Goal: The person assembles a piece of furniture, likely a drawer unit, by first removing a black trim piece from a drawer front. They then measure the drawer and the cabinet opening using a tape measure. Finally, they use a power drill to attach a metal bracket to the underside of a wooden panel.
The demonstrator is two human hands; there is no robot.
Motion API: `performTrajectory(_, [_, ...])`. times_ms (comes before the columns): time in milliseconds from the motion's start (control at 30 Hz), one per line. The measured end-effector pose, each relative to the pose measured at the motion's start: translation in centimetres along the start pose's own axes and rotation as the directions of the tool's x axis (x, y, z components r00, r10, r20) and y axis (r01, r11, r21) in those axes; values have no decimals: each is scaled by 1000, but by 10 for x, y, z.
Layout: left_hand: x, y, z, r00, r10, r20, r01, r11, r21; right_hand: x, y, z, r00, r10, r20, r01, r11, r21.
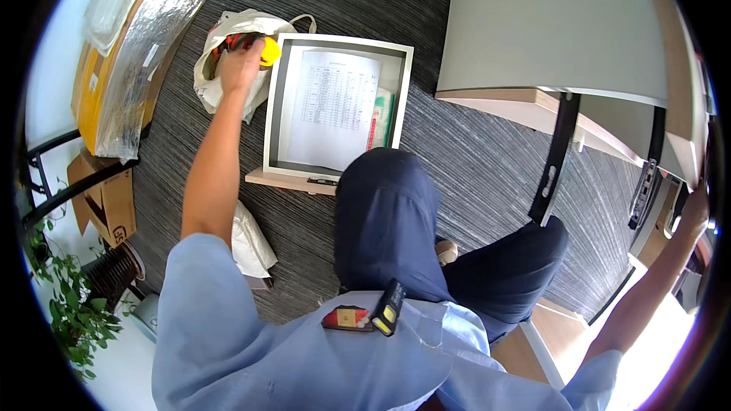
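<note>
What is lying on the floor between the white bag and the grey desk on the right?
In the head view, an open white drawer lies between the white bag and the grey desk. It holds a printed sheet and a green-and-white packet.

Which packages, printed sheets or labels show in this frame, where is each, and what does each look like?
Printed sheet: white table page lying in the open drawer.
Green-and-white packet: drawer's right side.
White bag: floor, left hand inside.
Cardboard box: brown, far left.
Foil-wrapped yellow package: upper left.
</note>
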State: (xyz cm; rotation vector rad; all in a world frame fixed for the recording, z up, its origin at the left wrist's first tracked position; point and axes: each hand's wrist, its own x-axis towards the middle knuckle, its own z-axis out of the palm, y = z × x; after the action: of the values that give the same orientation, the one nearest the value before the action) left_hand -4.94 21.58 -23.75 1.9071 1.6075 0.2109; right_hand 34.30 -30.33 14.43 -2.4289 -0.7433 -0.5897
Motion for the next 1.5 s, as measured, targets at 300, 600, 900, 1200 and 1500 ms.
performTrajectory(300, [-197, 107, -22, 573, 234, 786, 816, -257, -518, -29, -10, 0, 856, -421, -299, 487, 852, 193])
performTrajectory(600, [-318, 144, -54, 716, 220, 663, 433, 604, -669, -180, -119, 13, 664, -682, 306, 270, 601, 752])
performTrajectory(900, [-365, 121, -53, 500, 88, 862, 396, 862, -317, -260, -138, 110, 392, -712, 583, -40, 620, 784])
performTrajectory(1200, [-392, 101, -29, 728, 239, 642, -1, 937, -348, -312, -111, 117, 420, -471, 776, -343, 709, 616])
performTrajectory(1500, [-347, 99, -60, 509, 250, 823, -82, 967, -243, -298, -95, 108, 248, -408, 879, -447, 757, 477])
